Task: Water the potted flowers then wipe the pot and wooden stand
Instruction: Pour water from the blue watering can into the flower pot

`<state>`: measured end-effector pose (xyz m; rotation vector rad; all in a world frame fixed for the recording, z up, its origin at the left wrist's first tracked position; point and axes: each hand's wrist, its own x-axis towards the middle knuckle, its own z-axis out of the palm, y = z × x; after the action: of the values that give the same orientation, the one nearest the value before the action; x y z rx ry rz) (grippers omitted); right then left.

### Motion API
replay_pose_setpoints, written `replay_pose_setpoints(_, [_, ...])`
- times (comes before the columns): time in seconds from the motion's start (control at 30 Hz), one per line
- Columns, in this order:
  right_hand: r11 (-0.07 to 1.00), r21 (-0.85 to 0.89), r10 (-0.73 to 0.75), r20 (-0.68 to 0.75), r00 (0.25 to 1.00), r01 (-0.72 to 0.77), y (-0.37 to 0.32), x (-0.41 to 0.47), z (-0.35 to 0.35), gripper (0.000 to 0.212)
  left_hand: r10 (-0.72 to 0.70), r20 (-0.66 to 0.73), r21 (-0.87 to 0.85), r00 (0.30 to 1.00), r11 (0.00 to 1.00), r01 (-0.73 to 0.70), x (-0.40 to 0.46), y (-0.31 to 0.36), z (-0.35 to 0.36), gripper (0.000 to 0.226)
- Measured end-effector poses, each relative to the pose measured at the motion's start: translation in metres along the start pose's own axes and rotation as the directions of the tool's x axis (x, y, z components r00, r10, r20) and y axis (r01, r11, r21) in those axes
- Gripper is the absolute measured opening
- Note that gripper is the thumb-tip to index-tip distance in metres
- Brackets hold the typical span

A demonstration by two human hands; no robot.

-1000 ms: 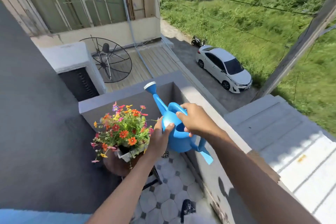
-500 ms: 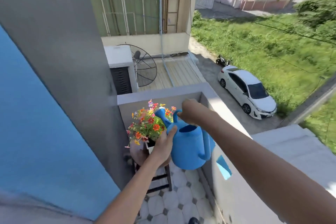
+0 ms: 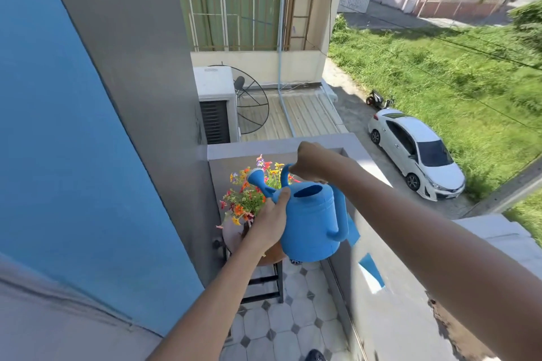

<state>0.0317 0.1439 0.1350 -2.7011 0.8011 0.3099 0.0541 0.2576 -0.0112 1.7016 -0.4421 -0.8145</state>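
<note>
I hold a blue watering can (image 3: 312,223) with both hands. My right hand (image 3: 313,163) grips its top handle. My left hand (image 3: 269,220) presses against the can's left side, near the base of the spout. The spout's rose (image 3: 254,175) points left, over the colourful potted flowers (image 3: 246,202). The pot (image 3: 231,233) sits on a round wooden stand (image 3: 271,258) with dark legs, in the balcony corner. My left hand and the can hide most of the pot and the stand top.
A grey and blue wall (image 3: 117,126) rises on the left. A low grey parapet (image 3: 366,287) runs along the right and far side of the narrow tiled balcony floor (image 3: 281,325). Below lie a white car (image 3: 416,152), grass and a neighbouring roof.
The can has swung left, from above the parapet to over the flowers, and its spout has dropped towards the blooms. My view has turned left.
</note>
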Motion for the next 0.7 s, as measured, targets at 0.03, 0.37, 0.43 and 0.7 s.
replay_pose_setpoints(0.03, [1.000,0.006,-0.001,0.003,1.000,0.001,-0.002,0.000,-0.001,0.022,-0.017,-0.014,0.002,1.000,1.000,0.017,-0.001,0.002,-0.001,0.077])
replay_pose_setpoints(0.37, [0.999,-0.024,0.039,0.003,0.999,-0.038,0.009,-0.003,-0.011,0.025,-0.035,0.034,0.100,0.999,0.994,0.032,-0.006,0.018,0.013,0.078])
replay_pose_setpoints(0.43, [0.998,-0.019,0.051,-0.017,0.999,-0.052,0.017,-0.002,-0.012,0.027,-0.023,0.047,0.108,0.999,0.994,0.018,-0.005,0.022,0.020,0.079])
replay_pose_setpoints(0.7, [0.988,-0.031,0.148,-0.090,0.985,-0.151,0.052,-0.003,-0.013,0.031,-0.036,0.090,0.124,0.995,0.992,0.025,-0.002,0.035,0.051,0.067])
